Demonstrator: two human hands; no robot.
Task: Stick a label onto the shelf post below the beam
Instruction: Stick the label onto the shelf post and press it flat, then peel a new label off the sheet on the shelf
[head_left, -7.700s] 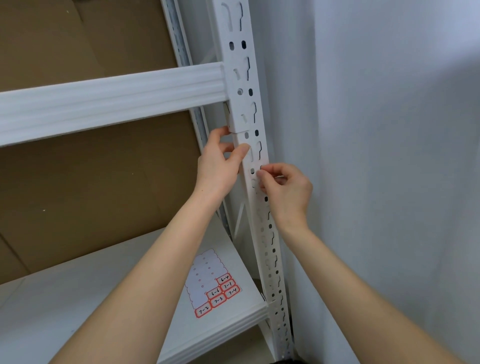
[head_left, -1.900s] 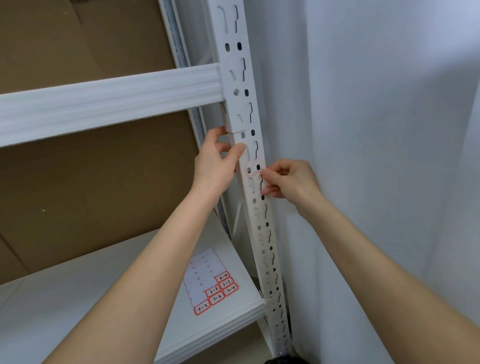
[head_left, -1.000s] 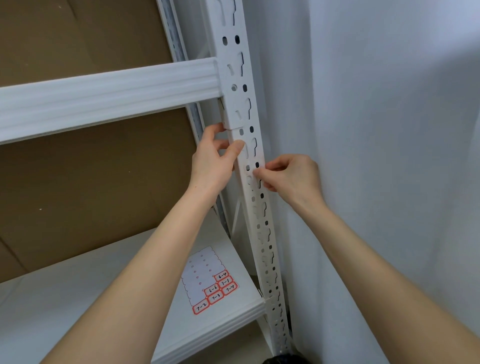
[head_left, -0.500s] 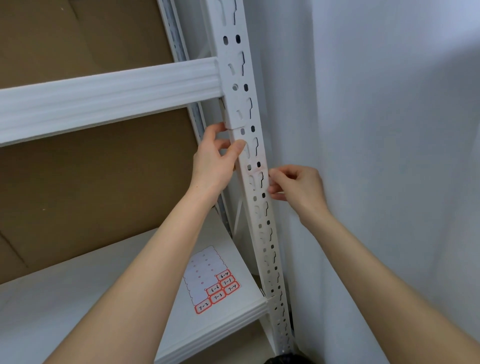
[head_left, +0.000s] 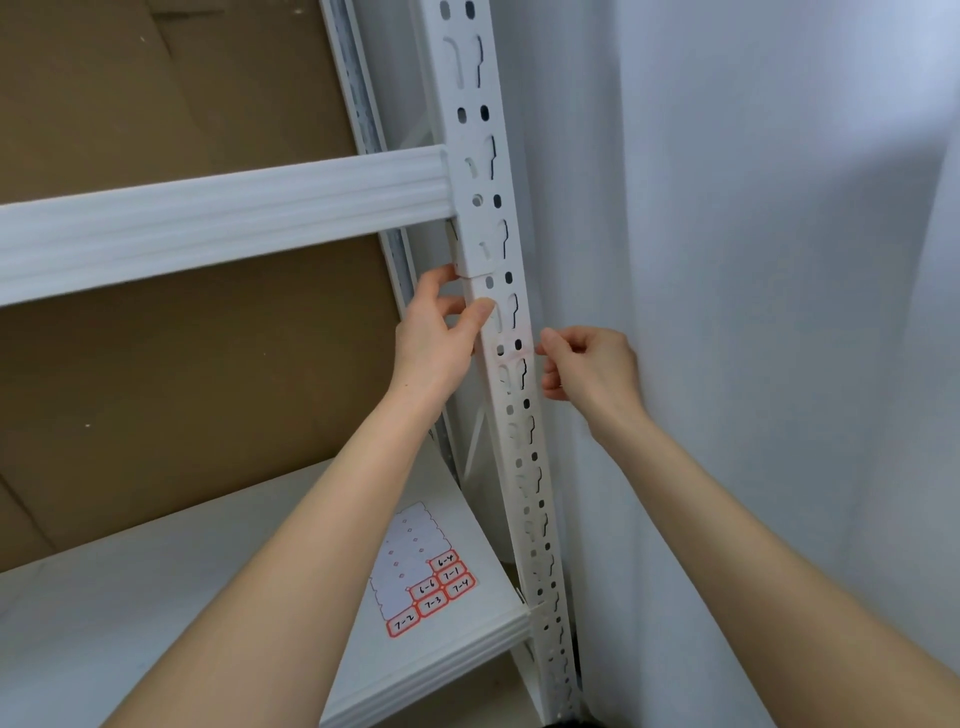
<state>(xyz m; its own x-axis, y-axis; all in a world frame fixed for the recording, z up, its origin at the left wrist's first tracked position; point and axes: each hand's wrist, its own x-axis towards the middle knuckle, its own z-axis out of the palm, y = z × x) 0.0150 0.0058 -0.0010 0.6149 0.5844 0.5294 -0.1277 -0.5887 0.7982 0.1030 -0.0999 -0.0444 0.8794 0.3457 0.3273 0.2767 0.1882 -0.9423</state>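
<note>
- A white beam (head_left: 223, 218) runs across brown cardboard backing (head_left: 182, 395) to meet the perforated shelf post (head_left: 511, 415).
- The left hand (head_left: 436, 338) grips the post's left edge just below the beam, fingers (head_left: 480, 312) curled around it, thumb pressed on the front face.
- A faint red-edged label (head_left: 511, 351) lies on the post's front, below the beam and between the hands.
- The right hand (head_left: 592, 369) sits at the post's right edge, fingers loosely curled, tips at the label's end; whether they pinch it cannot be told.
- A label sheet (head_left: 423, 571) rests on the lower shelf (head_left: 260, 597).
</note>
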